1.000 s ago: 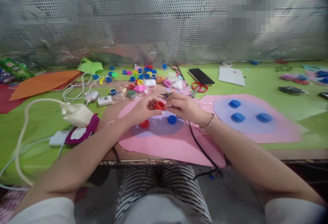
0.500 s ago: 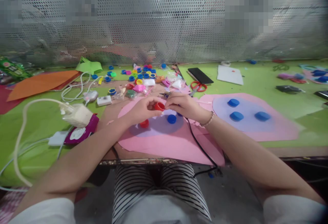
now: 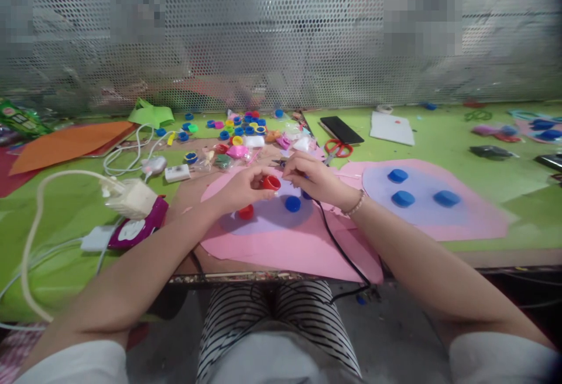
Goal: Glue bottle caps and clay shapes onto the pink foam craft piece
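My left hand [image 3: 250, 188] pinches a red bottle cap [image 3: 272, 182] between thumb and fingers, its hollow side tipped up. Just right of it, my right hand [image 3: 314, 179] has its fingertips drawn together, a small gap from the cap; what they hold, if anything, is too small to make out. Under both hands lies a purple paper oval [image 3: 267, 220] on a pink paper sheet [image 3: 285, 255]. Another red cap [image 3: 246, 212] and a blue cap [image 3: 293, 203] rest on the oval. A further blue cap is partly hidden beneath my right hand.
To the right, a second pink sheet [image 3: 487, 220] bears a purple oval with blue caps [image 3: 403, 198]. Scissors [image 3: 338, 148], a phone [image 3: 341, 130] and several loose caps [image 3: 237, 140] lie behind. A black cable [image 3: 338, 243] crosses the paper. Chargers and a white plug [image 3: 132, 198] stand left.
My right hand's fingertips have drawn slightly away from the red cap and lifted a little. My left hand keeps hold of the cap in nearly the same place.
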Demonstrator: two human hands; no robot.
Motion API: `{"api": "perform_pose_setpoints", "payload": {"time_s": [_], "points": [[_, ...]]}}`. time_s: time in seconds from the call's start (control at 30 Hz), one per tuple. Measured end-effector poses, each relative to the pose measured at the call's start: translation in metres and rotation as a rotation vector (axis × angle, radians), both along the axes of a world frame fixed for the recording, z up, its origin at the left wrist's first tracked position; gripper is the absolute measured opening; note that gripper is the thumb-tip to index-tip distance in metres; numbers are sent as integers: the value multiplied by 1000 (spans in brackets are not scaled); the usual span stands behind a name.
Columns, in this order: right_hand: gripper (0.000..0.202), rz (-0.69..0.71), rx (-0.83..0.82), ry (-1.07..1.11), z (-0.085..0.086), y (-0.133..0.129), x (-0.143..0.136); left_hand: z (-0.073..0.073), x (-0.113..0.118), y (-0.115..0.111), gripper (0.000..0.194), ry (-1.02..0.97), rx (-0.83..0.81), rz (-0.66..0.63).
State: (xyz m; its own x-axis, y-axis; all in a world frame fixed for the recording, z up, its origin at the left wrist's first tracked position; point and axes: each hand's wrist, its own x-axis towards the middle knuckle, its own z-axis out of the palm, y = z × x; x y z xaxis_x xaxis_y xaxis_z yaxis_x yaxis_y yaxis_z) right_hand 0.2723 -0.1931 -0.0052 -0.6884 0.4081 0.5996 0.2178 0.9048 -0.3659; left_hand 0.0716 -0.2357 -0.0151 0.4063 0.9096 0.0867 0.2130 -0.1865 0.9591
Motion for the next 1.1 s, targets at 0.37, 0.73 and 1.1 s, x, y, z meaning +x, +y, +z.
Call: {"api": "perform_pose_setpoints", "payload": {"time_s": [0.37, 0.73, 1.1], "points": [[62, -501, 100, -287, 1, 22, 35, -5, -3, 1, 40, 116, 107, 61], [94, -535, -96, -705, -16, 44, 52, -7, -6, 2, 35, 251, 221, 67], [102, -576, -231, -743, -21, 47, 54, -5, -3, -1, 31, 278, 219, 65]]}}
